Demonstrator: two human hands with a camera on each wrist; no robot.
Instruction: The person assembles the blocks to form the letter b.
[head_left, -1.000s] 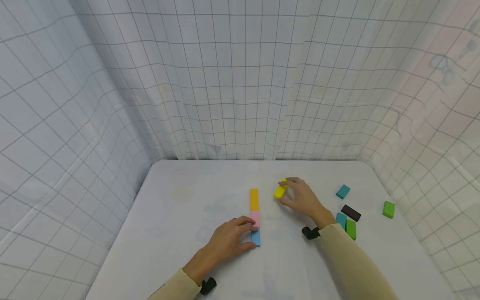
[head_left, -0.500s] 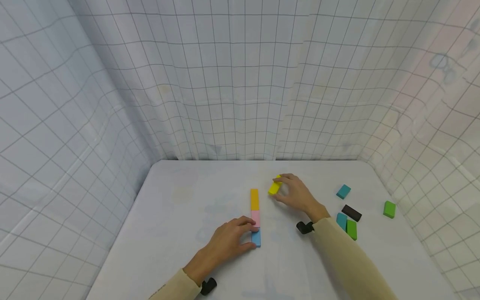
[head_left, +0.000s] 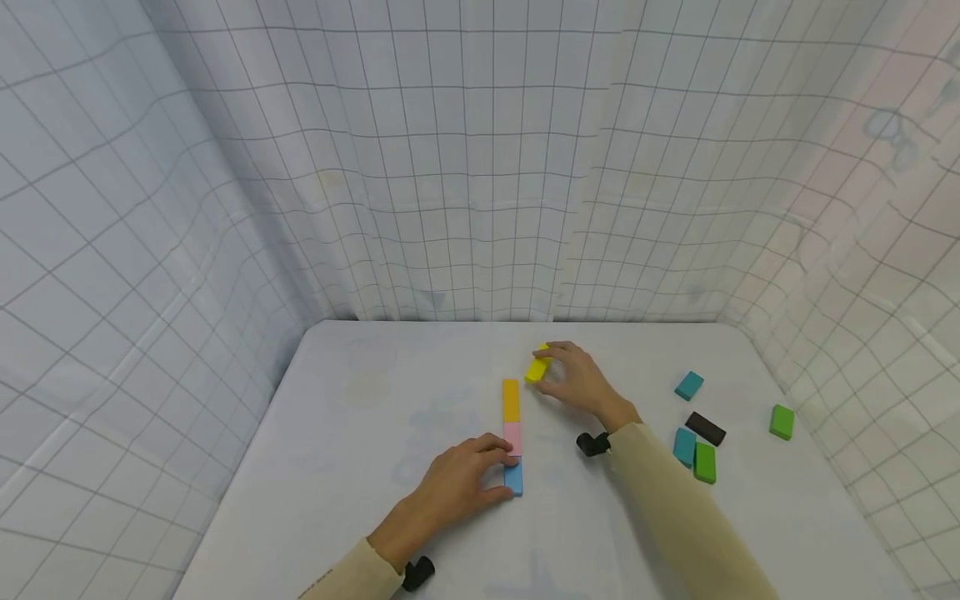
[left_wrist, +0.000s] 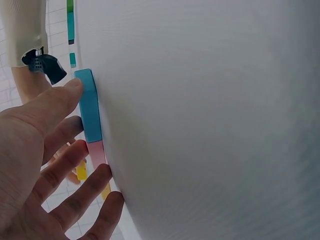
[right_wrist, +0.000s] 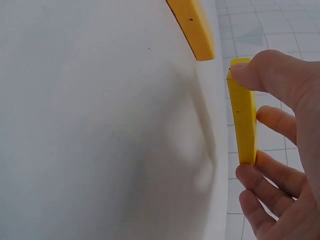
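Yellow block (head_left: 538,368) is in the R hand (head_left: 581,379), pinched btwn thumb at its near end and fingers toward the far end; R wrist view shows it raised off the white table (head_left: 390,392), nothing under it. Pos. rel. to the row: just beyond and to the R of the far end of the orange block (head_left: 510,400), near but not touching. R hand's thumb side is the side closest to that end.

Long axes don't match. Row runs straight away from the person, orange, then pink block (head_left: 512,432), then blue block (head_left: 513,481) nearest, all end to end; yellow slants, near end toward the row, far end swung R. That angle plus the sideways offset is the relation that counts, IMO.

L hand (head_left: 457,479) is at the opp. end: thumb touching blue's near end, other fingers loose along blue & pink, not wrapped round anything. So R hand is much nearer orange's free end. Black block (head_left: 705,428) lies well apart, far R.
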